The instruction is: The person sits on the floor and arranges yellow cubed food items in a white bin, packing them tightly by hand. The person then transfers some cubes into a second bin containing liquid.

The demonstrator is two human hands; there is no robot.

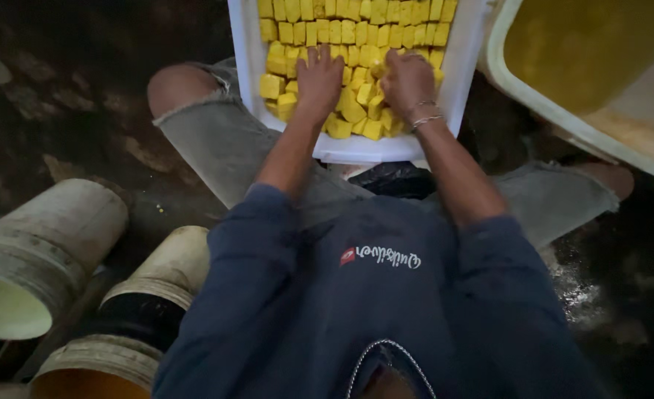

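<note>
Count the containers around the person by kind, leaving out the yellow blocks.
White rectangular plastic tray holding yellow blocks: 1
Large cream tub with yellow contents: 1
Dirty round buckets lying at lower left: 3
Total: 5

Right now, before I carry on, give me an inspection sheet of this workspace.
Surface: white tray on the person's lap, above a dark wet floor.
Job's things: yellow cubes, neat rows at the far end, a loose heap near the hands.
Clutter: three dirty buckets lying at the left.
Grips: left hand and right hand rest flat on the cubes; neither clearly grips one.
Cables: nothing seen.
Surroundings: pale tub with yellow contents at the right.
</note>
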